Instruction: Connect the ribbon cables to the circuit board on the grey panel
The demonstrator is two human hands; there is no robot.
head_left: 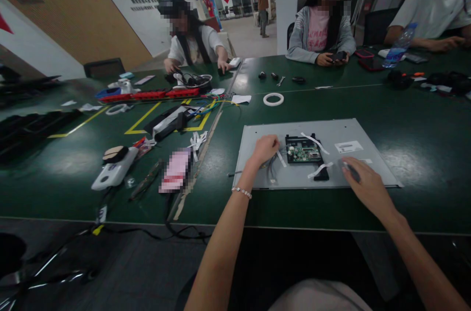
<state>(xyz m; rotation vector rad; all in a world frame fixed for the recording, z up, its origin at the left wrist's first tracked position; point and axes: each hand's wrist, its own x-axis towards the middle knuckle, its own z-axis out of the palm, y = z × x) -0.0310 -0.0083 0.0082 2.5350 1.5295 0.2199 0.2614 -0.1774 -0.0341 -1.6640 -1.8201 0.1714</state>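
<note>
A flat grey metal panel (257, 173) lies on the table in front of me. On its middle sits a green circuit board (303, 152) in a black bracket (322, 173), with white tape strips (319, 169) stuck around it. My left hand (267, 149) is closed over the panel, left of the board; its fingertips are partly hidden. Grey cables (272, 171) run beneath and beside that hand. Over the panel's right part, my right hand (362, 181) is curled around a small dark object (351, 171) whose kind I cannot make out.
Beyond the panel lies a white tape roll (273, 99). To the left are a red power strip (150, 95), a white device (116, 168) and a pinkish packet (176, 169). A water bottle (400, 46) stands at the far right. Several people sit across the table.
</note>
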